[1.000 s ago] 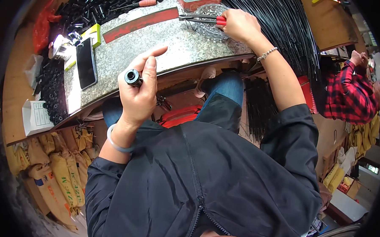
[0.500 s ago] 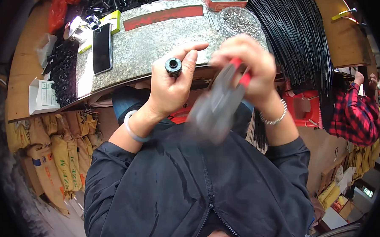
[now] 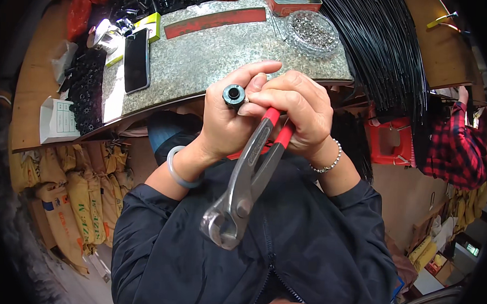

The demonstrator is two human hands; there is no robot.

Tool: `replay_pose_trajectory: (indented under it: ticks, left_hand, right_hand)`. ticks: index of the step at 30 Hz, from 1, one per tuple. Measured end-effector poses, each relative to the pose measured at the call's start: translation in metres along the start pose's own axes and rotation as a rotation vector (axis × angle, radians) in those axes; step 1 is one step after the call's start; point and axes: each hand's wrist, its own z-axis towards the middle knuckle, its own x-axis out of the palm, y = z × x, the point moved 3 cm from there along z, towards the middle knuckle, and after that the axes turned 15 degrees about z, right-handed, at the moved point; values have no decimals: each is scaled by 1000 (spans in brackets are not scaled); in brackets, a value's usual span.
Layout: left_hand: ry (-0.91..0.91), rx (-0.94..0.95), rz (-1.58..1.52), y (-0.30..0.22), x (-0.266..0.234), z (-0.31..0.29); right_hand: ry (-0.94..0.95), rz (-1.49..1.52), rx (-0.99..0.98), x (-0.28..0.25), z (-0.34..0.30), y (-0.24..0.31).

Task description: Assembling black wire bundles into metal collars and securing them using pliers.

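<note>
My left hand (image 3: 223,116) is closed around a dark tubular part (image 3: 234,96), whose round hollow end faces up. In my right hand (image 3: 305,108) are pincers (image 3: 244,190) with red-covered handle ends; their metal jaws hang down in front of my jacket. The thumb and forefinger of my right hand pinch close against the side of the tubular part and touch my left fingertips. Something small and shiny may sit between them, too small to make out. Both hands are just in front of the worktable's near edge.
On the speckled worktable (image 3: 188,57) lie a phone (image 3: 136,60), a curved red strip (image 3: 216,23) and a clear bowl (image 3: 313,34) of small metal pieces. Long black rods (image 3: 373,49) fill the right side. A person in a checked shirt (image 3: 455,142) sits at right.
My right hand has moved left to meet my left hand at the tubular part. The pincers, blurred before, now hang with jaws toward the lower left.
</note>
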Motion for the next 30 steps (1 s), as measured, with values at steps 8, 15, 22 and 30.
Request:
replay_pose_trajectory:
  ticks: [8,15,22,30]
  left_hand:
    - [-26,63,4,-5,1,-1]
    - [2,-41,-60,-7,2,-3]
    - [9,-19,-97,-6,1,-5]
    - [-14,-83,-167,-4,3,-4]
  right_hand:
    - [-93,-43,-58,6,1,3]
    - [-99,-86,-122,5,1,3]
    - [-49,-97,-91,5,0,6]
    - [-108,-98,-122,8,1,3]
